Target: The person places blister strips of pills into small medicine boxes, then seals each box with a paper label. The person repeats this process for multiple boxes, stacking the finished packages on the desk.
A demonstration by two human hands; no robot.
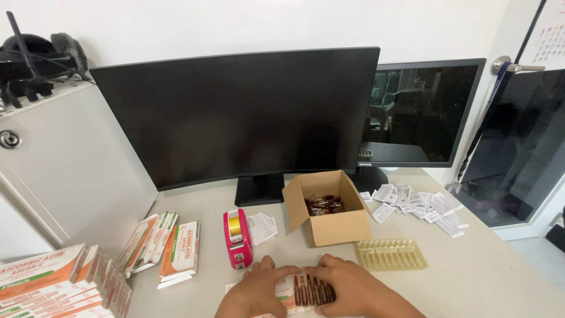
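A row of small brown glass ampoules [312, 290] is held between the two hands at the near edge of the worktop [482, 277], over a flat white-and-orange carton [281, 292]. The left hand [259, 288] lies spread and flat, fingers pressed against the row's left end; the right hand [347, 285] is cupped loosely against its right end, nothing being clenched. Just beyond the right hand lie an empty clear plastic tray [391, 254] and an open cardboard box [327, 207] of loose ampoules; beyond the left hand stands a pink tape dispenser [238, 239]. The row is best kept level, with even, light pressure so the glass is not knocked.
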